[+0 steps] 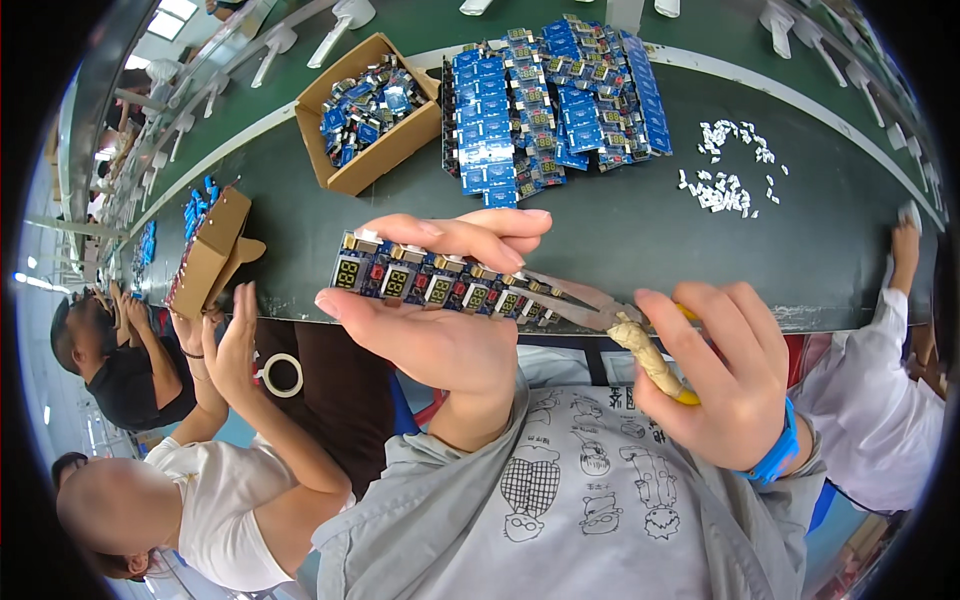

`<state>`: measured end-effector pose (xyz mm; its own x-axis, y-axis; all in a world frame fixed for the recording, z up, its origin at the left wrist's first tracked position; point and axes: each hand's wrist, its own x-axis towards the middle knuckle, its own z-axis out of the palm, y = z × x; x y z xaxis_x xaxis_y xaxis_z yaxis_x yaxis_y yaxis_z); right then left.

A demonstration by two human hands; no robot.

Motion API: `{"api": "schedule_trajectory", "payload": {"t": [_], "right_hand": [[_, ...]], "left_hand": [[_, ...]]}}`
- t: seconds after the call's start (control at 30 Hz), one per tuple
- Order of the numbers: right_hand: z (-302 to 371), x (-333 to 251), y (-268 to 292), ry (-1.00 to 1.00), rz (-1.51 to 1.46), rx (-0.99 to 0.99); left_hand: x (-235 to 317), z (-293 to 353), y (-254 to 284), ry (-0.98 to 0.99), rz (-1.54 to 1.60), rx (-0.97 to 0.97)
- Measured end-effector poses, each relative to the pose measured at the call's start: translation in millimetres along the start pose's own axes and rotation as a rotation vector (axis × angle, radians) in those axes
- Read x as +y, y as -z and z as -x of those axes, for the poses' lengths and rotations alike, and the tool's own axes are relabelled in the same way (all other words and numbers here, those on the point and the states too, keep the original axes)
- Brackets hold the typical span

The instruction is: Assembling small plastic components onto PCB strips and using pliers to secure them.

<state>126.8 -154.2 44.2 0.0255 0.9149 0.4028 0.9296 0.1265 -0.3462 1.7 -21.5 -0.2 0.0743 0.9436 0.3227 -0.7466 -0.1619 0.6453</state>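
Note:
My left hand (pixel 445 350) grips a strip of joined blue circuit boards (pixel 438 284) between thumb and fingers, held level above the near table edge. Small digit displays and white connectors show along the strip's face. My right hand (pixel 725 350) is wrapped round pliers (pixel 594 309) whose handles are yellow, one of them bound in tan tape. The jaws point left and stand apart at the strip's right end, by my left fingertips. Whether they touch the boards I cannot tell. A blue band sits on my right wrist.
Stacked blue board panels (pixel 560 100) lie on the dark green table (pixel 620 240), beside a cardboard box (pixel 370 175) of loose boards. Small white parts (pixel 730 180) are scattered on the right. At left, a co-worker's hands (pixel 230 340) are near another carton (pixel 210 250). Another person's arm (pixel 900 265) reaches in at right.

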Motion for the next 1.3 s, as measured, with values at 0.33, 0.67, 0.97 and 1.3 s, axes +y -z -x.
{"api": "schedule_trajectory", "payload": {"t": [0.33, 0.67, 0.97, 1.3], "right_hand": [[1.0, 5.4, 1.3, -0.054, -0.06, 0.028], [0.1, 8.3, 3.7, -0.005, 0.008, -0.041], [4.6, 7.1, 4.7, -0.053, -0.039, -0.003], [10.1, 5.4, 2.8, -0.008, 0.084, 0.015]], "left_hand": [[8.6, -13.0, -1.0, -0.049, -0.09, 0.112], [6.4, -10.0, -0.3, -0.036, -0.072, 0.083], [13.4, -20.5, 6.5, -0.032, -0.065, 0.177], [10.2, -16.2, 3.0, 0.006, -0.037, 0.22]]}}
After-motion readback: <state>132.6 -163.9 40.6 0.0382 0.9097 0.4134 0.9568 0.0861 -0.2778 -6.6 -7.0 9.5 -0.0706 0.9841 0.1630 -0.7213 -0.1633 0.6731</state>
